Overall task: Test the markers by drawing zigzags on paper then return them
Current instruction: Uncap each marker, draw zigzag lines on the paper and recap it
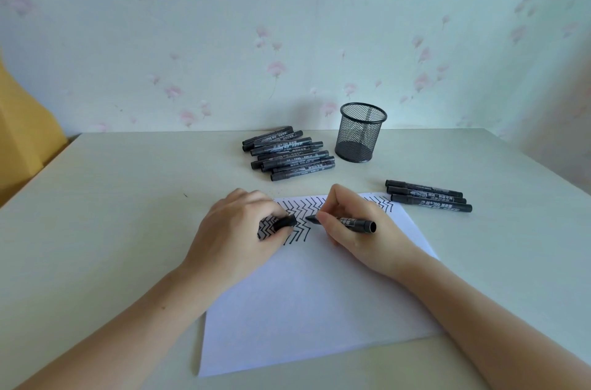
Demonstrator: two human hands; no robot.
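Observation:
A white sheet of paper (316, 300) lies in front of me, its far part covered with black zigzags (300, 214). My right hand (355, 230) grips an uncapped black marker (348, 222), tip pointing left just above the zigzags. My left hand (236, 230) rests on the paper's left part and pinches the marker's black cap (285, 222), a short gap from the tip. A pile of several black markers (287, 153) lies beyond the paper. Three more markers (428, 196) lie side by side at the paper's far right corner.
An empty black mesh pen cup (360, 132) stands upright near the wall, right of the pile. The pale table (112, 214) ends at a flowered wall behind. A yellow object (22, 134) sits off the table's left edge.

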